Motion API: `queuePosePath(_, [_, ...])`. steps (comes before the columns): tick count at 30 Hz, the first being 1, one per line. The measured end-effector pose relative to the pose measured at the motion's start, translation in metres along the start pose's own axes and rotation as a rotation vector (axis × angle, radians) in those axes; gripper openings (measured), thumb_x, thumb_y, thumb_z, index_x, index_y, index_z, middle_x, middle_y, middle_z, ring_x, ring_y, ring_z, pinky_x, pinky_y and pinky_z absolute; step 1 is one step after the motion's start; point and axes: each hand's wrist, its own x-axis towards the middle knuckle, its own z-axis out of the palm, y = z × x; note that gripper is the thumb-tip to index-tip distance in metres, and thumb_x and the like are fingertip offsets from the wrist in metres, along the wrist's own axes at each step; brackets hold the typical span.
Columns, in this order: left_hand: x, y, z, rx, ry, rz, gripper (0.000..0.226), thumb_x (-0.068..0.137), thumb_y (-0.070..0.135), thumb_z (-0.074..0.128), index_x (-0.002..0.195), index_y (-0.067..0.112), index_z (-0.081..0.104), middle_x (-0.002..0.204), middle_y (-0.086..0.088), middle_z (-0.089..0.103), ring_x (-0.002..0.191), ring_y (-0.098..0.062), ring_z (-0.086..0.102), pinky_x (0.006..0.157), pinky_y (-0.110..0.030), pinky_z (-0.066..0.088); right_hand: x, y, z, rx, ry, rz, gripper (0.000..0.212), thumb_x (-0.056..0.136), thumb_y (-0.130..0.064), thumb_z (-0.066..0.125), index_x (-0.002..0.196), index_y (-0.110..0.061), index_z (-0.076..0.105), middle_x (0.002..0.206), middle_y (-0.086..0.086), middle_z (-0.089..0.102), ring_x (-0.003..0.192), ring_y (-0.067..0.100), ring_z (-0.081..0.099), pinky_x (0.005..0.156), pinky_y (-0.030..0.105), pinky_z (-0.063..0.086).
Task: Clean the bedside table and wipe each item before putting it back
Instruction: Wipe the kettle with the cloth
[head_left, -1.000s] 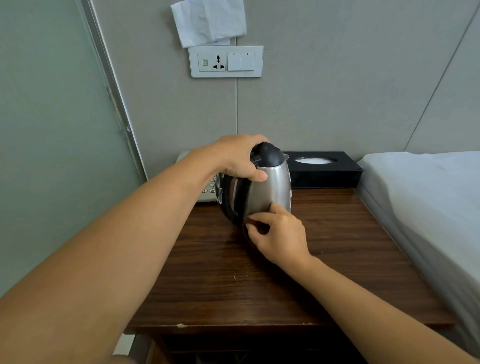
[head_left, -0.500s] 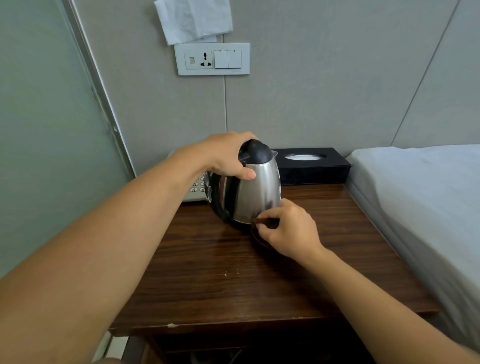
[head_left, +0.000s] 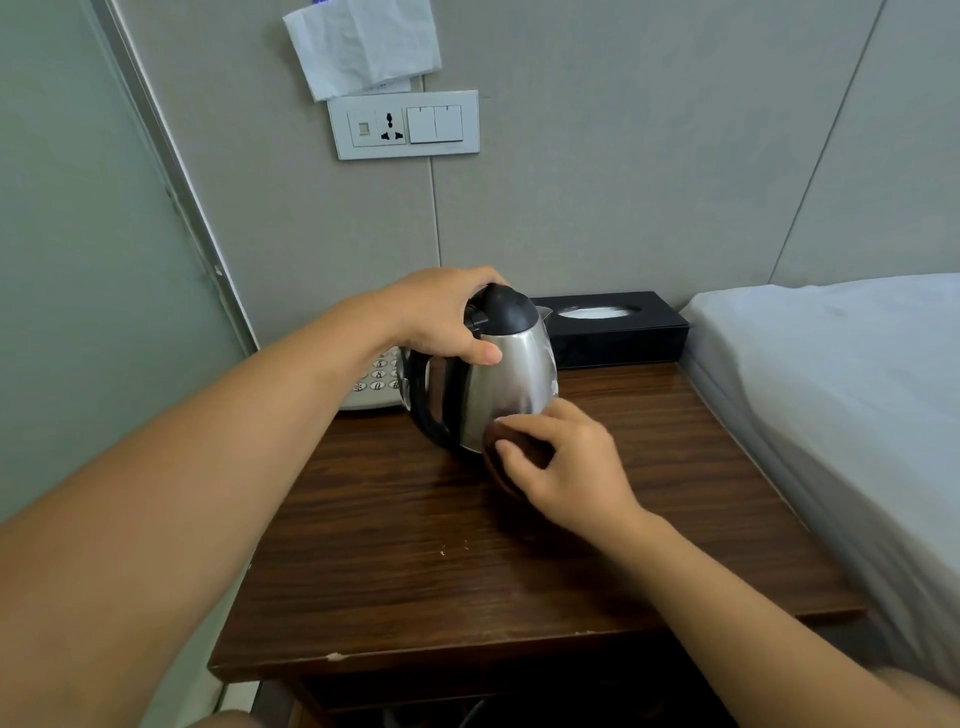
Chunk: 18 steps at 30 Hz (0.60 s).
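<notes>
A steel kettle (head_left: 514, 384) with a black lid and handle stands slightly tilted at the back of the dark wooden bedside table (head_left: 415, 545). My left hand (head_left: 441, 317) grips the top of its handle, thumb on the steel body. My right hand (head_left: 571, 467) is at the kettle's lower right edge. Its fingers and thumb curl round a dark round disc (head_left: 496, 467) there, mostly hidden under the hand. I cannot tell whether the kettle still touches the disc.
A grey telephone (head_left: 371, 387) sits behind the kettle on the left, and a black tissue box (head_left: 623, 338) stands against the wall. A bed (head_left: 831, 389) borders the table on the right. A few crumbs (head_left: 452, 548) lie mid-table. A socket panel (head_left: 408, 124) is on the wall.
My right hand slid down from the kettle's side to its base and took hold of the dark disc. The left hand kept its grip on the handle.
</notes>
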Motion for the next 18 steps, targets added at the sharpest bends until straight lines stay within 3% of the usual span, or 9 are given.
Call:
queuePosePath(5, [-0.002, 0.001, 0.0, -0.012, -0.002, 0.0, 0.078, 0.076, 0.04, 0.088, 0.143, 0.03, 0.049, 0.128, 0.01, 0.064, 0.11, -0.016, 0.06, 0.095, -0.034, 0.048, 0.0, -0.013, 0.034, -0.21, -0.074, -0.076, 0.026, 0.095, -0.041, 0.067, 0.119, -0.035, 0.075, 0.096, -0.008, 0.053, 0.078, 0.012, 0.058, 0.064, 0.034, 0.057])
queuePosePath(10, [-0.001, 0.0, 0.0, -0.018, -0.004, -0.009, 0.079, 0.075, 0.042, 0.088, 0.144, 0.031, 0.049, 0.129, 0.009, 0.064, 0.113, -0.018, 0.061, 0.099, -0.039, 0.05, 0.004, -0.012, 0.02, -0.316, -0.177, 0.042, 0.025, 0.097, -0.044, 0.062, 0.117, -0.039, 0.074, 0.099, -0.01, 0.056, 0.092, 0.018, 0.064, 0.072, 0.035, 0.056])
queuePosePath(14, [0.002, 0.0, 0.0, -0.021, -0.018, -0.002, 0.08, 0.074, 0.044, 0.088, 0.143, 0.032, 0.049, 0.128, 0.01, 0.063, 0.113, -0.019, 0.062, 0.099, -0.041, 0.051, -0.006, 0.007, -0.004, -0.332, -0.042, 0.184, 0.024, 0.095, -0.044, 0.064, 0.117, -0.04, 0.074, 0.092, -0.01, 0.052, 0.079, 0.015, 0.058, 0.064, 0.028, 0.042])
queuePosePath(18, [0.0, -0.003, -0.007, -0.04, -0.084, 0.003, 0.081, 0.077, 0.037, 0.089, 0.145, 0.036, 0.046, 0.132, 0.011, 0.062, 0.117, -0.018, 0.059, 0.103, -0.042, 0.048, -0.004, 0.034, -0.039, -0.13, 0.138, 0.409, 0.029, 0.094, -0.042, 0.068, 0.121, -0.033, 0.075, 0.098, -0.011, 0.06, 0.092, 0.013, 0.062, 0.087, 0.035, 0.052])
